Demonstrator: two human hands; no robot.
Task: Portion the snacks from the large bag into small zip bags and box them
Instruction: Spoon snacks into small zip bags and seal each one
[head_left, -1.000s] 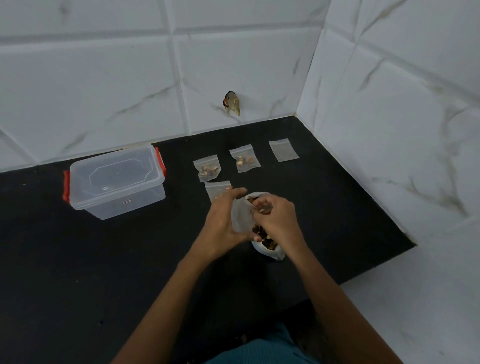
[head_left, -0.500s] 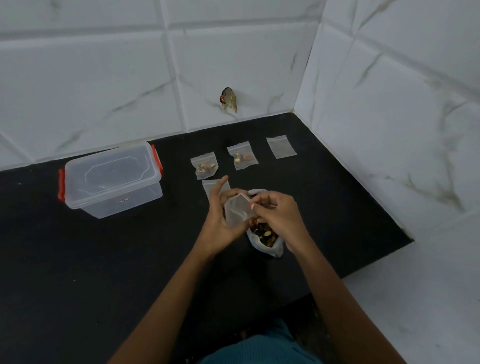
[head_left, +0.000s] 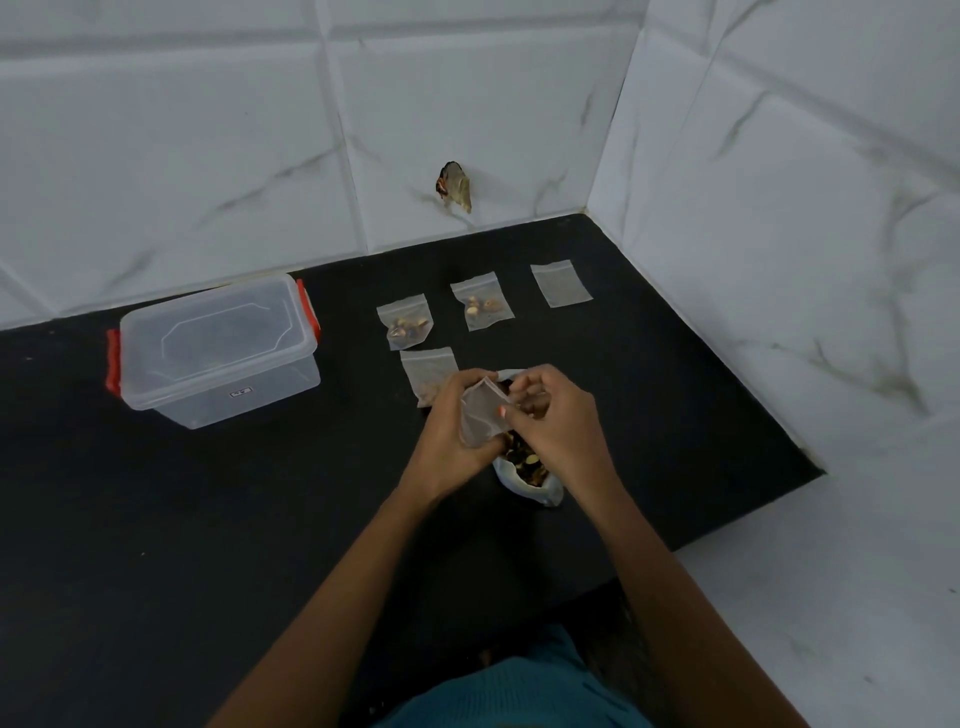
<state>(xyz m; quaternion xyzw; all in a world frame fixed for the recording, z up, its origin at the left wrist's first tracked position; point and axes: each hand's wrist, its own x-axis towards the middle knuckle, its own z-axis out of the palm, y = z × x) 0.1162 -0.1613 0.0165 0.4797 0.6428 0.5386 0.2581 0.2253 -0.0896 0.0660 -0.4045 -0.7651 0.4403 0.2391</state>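
White tiled walls (head_left: 208, 156) with grey veining met in a corner behind a black countertop (head_left: 156, 519), viewed from above. At the bottom edge lay a teal garment (head_left: 519, 696) on the person. A clear plastic box (head_left: 213, 348), lid on and with red latches at both ends, stood at the rear left of the countertop, well apart from both hands. The left hand (head_left: 449, 431) had its fingers curled round the held zip bag (head_left: 478, 415), keeping it upright directly above the large bag (head_left: 550, 491). The right hand (head_left: 556, 421) was curled, its thumb pinching the upper edge of the same small bag; whether it also held any pieces could not be told. The large bag stood open on the countertop beneath both hands, with mixed snacks (head_left: 524, 462) visible inside. Two filled zip bags (head_left: 404, 325) (head_left: 482, 306) lay flat side by side behind the hands, and an empty zip bag (head_left: 561, 283) lay to their right. A fourth zip bag (head_left: 428, 371) lay flat just beyond the left hand, partly hidden by it. A small broken patch (head_left: 454, 187) marked the rear wall.
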